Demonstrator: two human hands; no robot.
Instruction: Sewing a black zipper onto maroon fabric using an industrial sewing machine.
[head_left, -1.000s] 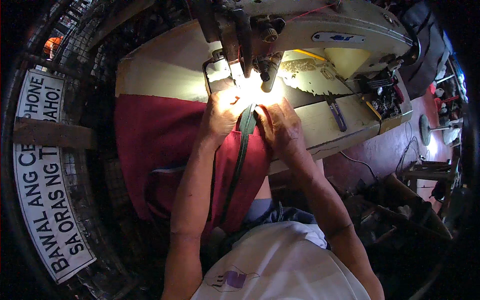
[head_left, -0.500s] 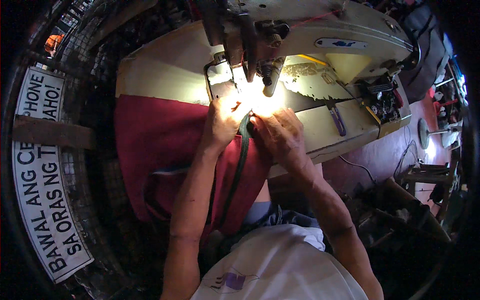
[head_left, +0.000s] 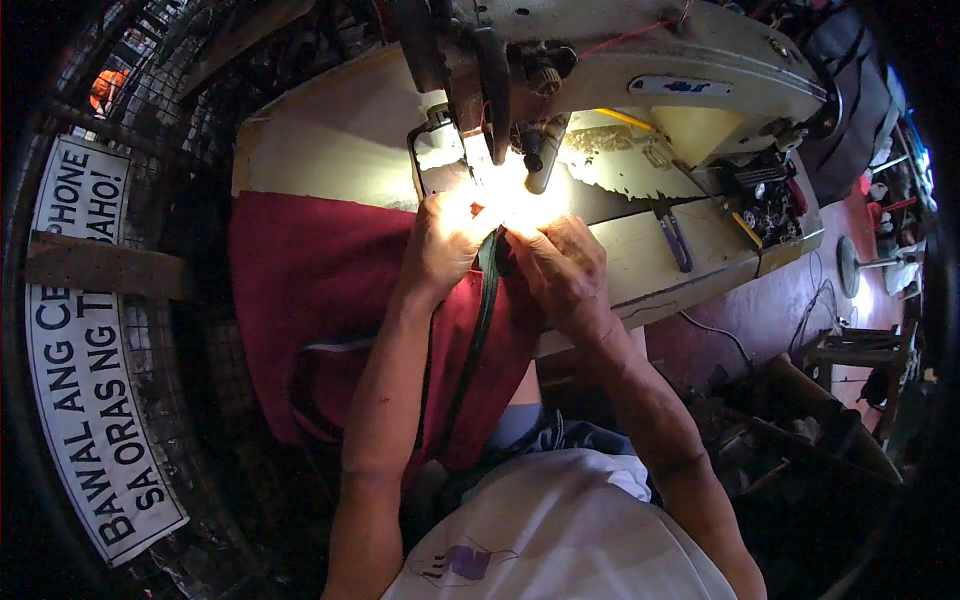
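Note:
Dark red fabric (head_left: 320, 245) with a dark green strip (head_left: 478, 330) along it spreads over the sewing table and hangs down toward my lap. My left hand (head_left: 445, 238) pinches the fabric's edge close to the needle area of a sewing machine (head_left: 700, 45). Opposite it, my right hand (head_left: 565, 265) grips the same edge, with the green strip running down between the two hands. Bright lamp light washes out the fingertips and the spot under the presser foot, so the exact contact there is hidden.
Thread snips (head_left: 675, 240) lie on the tabletop (head_left: 640, 255) to the right. A tray (head_left: 775, 215) of small metal parts is at its right end. A wire-mesh wall with a white sign (head_left: 95, 420) stands at left; a stand fan (head_left: 850, 265) is at far right.
Both hands stay at nearly the same place on the fabric; the right hand's fingers shift slightly. The fabric barely moves.

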